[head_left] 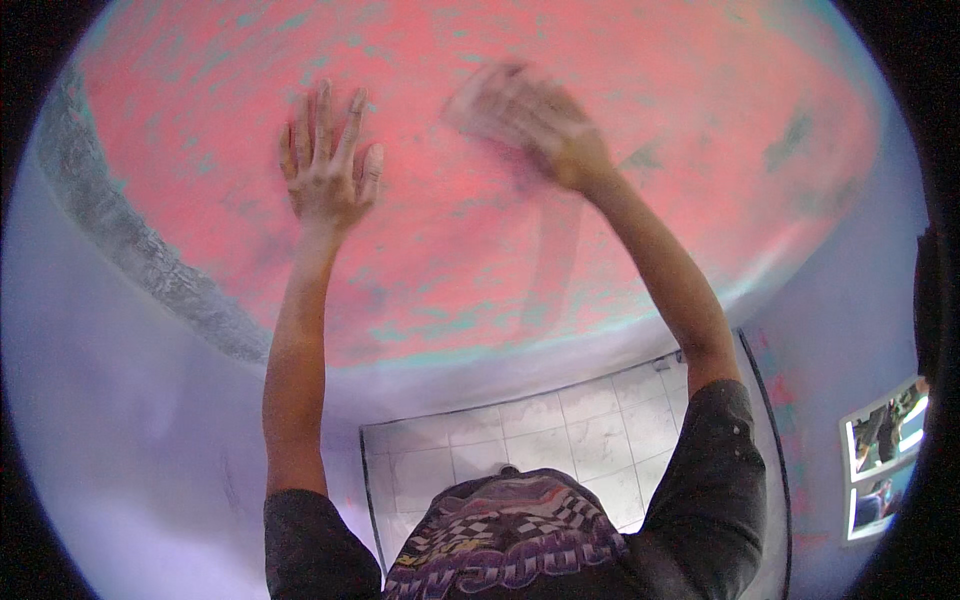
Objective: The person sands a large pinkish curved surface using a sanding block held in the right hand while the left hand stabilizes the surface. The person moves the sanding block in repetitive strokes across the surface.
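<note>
A broad surface coated in patchy pink with teal flecks (420,260) fills the upper part of the view. My left hand (325,170) lies against it, fingers stretched and spread, with nothing in its grasp. To its right, my right hand (540,120) is over the same surface, smeared by motion. Its fingers blur together, so whether a thin pad or cloth lies under them cannot be made out. Faint darker smudges show on the pink around the right hand, and a shadow falls below it.
A rough grey strip (150,265) borders the pink surface on the left, beside a pale lilac wall (130,400). Pale floor tiles (530,415) lie below, edged by a dark line. At right, a white-framed pair of panes (887,455) is on the bluish wall.
</note>
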`<state>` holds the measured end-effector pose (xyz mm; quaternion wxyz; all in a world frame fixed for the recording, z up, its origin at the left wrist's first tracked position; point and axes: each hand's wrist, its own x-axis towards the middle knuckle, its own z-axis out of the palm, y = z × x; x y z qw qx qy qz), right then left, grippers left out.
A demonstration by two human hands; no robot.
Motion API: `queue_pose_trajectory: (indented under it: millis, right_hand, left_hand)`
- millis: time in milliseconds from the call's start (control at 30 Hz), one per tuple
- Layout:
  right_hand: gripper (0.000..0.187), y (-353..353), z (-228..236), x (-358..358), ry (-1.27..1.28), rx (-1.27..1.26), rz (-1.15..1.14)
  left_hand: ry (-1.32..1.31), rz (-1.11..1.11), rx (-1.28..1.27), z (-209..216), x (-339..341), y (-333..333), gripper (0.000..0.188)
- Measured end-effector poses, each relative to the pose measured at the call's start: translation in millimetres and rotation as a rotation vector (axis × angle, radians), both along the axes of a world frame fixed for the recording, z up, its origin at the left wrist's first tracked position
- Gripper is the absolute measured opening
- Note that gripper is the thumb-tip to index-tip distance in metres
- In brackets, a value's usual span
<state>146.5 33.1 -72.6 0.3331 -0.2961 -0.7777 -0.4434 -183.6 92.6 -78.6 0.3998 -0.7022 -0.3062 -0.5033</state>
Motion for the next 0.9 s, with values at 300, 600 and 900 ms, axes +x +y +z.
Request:
queue_pose_trajectory:
  millis: [300, 600, 900]
  right_hand:
    - [0.054, 11.6, -39.0, -73.1, 0.490, 0.070, -0.050]
    - [0.056, 3.5, -4.8, -0.5, 0.679, 0.274, -0.201]
    - [0.054, -3.4, -65.4, -70.0, 0.014, -0.187, 0.029]
  left_hand:
    - [0.025, 0.003, 0.005, -2.3, 5.6, 2.0, 0.065]
    - [0.026, -0.001, 0.014, -2.3, -2.0, -1.1, 0.065]
    - [0.019, 0.061, -0.007, 2.2, -0.7, -9.7, 0.061]
